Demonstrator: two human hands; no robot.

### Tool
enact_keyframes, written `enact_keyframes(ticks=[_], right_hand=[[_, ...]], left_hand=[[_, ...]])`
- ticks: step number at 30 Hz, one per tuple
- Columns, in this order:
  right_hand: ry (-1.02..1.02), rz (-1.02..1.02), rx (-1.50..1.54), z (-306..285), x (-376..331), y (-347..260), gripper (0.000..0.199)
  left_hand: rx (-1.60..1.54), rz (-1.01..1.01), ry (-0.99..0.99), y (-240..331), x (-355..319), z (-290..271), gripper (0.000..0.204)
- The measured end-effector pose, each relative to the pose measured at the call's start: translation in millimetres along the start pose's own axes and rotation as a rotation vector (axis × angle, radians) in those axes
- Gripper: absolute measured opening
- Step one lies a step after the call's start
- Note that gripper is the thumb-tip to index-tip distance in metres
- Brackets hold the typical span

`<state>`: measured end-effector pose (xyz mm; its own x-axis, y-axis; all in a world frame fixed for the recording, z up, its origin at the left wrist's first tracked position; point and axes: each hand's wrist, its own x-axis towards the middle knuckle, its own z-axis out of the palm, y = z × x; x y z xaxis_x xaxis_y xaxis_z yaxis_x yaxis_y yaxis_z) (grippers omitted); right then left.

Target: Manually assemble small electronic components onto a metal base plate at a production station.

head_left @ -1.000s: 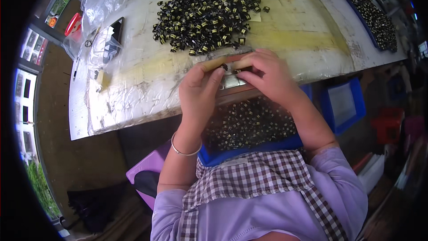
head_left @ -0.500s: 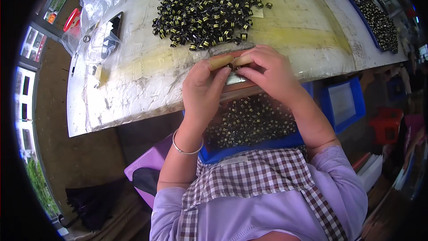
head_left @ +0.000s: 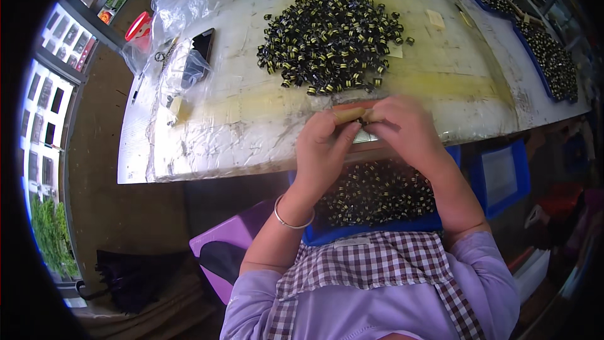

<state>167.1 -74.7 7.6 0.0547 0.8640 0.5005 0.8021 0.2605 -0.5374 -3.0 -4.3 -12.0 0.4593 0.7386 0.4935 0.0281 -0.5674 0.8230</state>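
My left hand (head_left: 319,143) and my right hand (head_left: 408,133) meet at the table's near edge. Their thumbs and index fingers pinch a small black part (head_left: 362,121), mostly hidden by the fingertips. Tan covers wrap the index fingertips. Motion smears the back of my right hand. Beneath the fingers, a ridged silvery plate (head_left: 365,136) lies on an orange-brown board (head_left: 352,106). Beyond the hands, small black-and-yellow spool-like parts form a large pile (head_left: 327,38). Below my wrists, a blue bin (head_left: 333,232) holds many similar parts.
The white, yellow-stained table (head_left: 233,113) carries a phone (head_left: 202,44), clear plastic bags (head_left: 182,0) and a red-rimmed container (head_left: 138,26) at left. Blue trays of parts (head_left: 544,56) stand far right. Another blue tray (head_left: 503,173) sits below the table. A purple stool (head_left: 236,239) stands at left.
The whole view has shifted, so the table, pile and hands appear farther right and lower. Both hands stay together over the board, still pinching.
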Motion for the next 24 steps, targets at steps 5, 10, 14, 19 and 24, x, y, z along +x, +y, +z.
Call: enact_keyframes(ticks=[5, 10, 14, 19, 24], right_hand=[[0.034, -0.027, 0.041, 0, -3, 0, 0.015], [-0.071, 0.007, 0.171, -18, -3, -16, 0.019], [0.124, -0.175, 0.069, -2, -1, -14, 0.025], [0.051, -0.033, 0.084, -4, -3, -6, 0.028], [0.003, 0.093, 0.064, -3, -1, 8, 0.028]], left_hand=[[0.013, -0.001, -0.008, -1, -1, 0, 0.018], [-0.119, -0.216, -0.048, -7, -5, -3, 0.031], [-0.313, -0.213, -0.058, 0, 0, 3, 0.042], [-0.253, -0.216, -0.037, -1, 8, -1, 0.037], [0.451, -0.069, 0.129, -8, 37, -11, 0.025]])
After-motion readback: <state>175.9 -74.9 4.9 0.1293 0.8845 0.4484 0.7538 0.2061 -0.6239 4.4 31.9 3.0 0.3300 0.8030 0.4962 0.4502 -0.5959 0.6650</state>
